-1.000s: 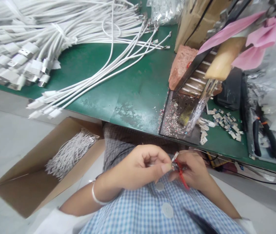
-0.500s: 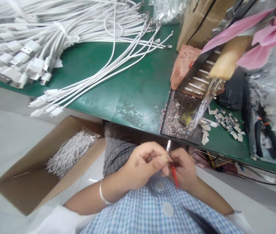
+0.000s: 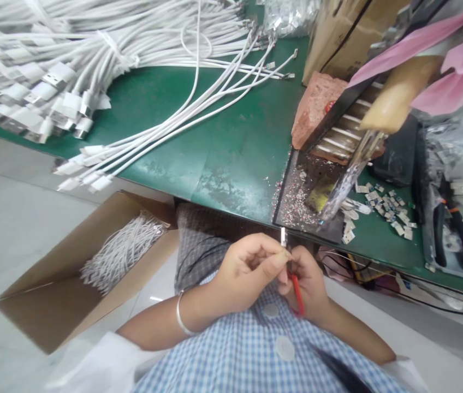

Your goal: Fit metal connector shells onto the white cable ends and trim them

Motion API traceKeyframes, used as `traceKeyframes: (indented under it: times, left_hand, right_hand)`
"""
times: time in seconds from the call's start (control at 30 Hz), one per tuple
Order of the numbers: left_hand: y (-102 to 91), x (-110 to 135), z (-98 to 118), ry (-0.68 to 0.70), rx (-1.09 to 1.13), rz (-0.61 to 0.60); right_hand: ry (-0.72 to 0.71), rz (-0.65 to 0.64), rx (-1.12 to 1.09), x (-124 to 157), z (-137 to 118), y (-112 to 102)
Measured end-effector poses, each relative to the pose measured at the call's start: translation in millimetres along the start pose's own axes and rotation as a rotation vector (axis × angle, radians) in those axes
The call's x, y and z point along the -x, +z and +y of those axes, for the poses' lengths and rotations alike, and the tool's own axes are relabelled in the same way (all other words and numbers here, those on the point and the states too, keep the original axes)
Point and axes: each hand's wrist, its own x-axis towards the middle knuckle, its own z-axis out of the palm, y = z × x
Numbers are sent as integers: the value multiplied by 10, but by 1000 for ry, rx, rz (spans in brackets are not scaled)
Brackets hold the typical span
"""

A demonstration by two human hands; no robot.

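Observation:
My left hand [image 3: 251,273] is closed in a pinch in front of the table edge, thumb against forefinger. What sits between those fingertips is too small to make out. Against it, my right hand [image 3: 307,281] is wrapped round a tool with a red handle [image 3: 298,295]; the handle points down toward my lap, and the rest of the tool is mostly hidden. A small silver-white metal piece [image 3: 284,238] sticks up just above the fingertips, and which hand bears it I cannot tell. Several white USB cables [image 3: 166,128] lie loose on the green table [image 3: 231,147].
Bundled USB cables [image 3: 112,49] fill the back left. A soldering iron [image 3: 391,103] rests over a brick [image 3: 317,106] and a dark solder-strewn plate [image 3: 292,199]. Small connectors [image 3: 391,207] lie to its right, near black-handled pliers [image 3: 461,234]. A cardboard box [image 3: 43,305] holds white cables below left.
The view has shifted slightly, so the table things sit a little farther right. Both hands stay together, and the red handle and metal piece have tilted a little.

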Motion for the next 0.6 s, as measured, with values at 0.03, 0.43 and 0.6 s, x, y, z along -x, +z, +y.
traceKeyframes:
  times: [0.03,0.43,0.6]
  left_hand:
    - [-3,3,18,1,-40,8]
    - [-28,12,133,-100,-189,-10]
    - [-42,13,132,-128,-175,-20]
  right_hand:
    - [-2,0,11,-1,-3,-40]
    - [-285,-15,393,-199,-168,-361]
    - [-347,-28,465,-210,-174,-385]
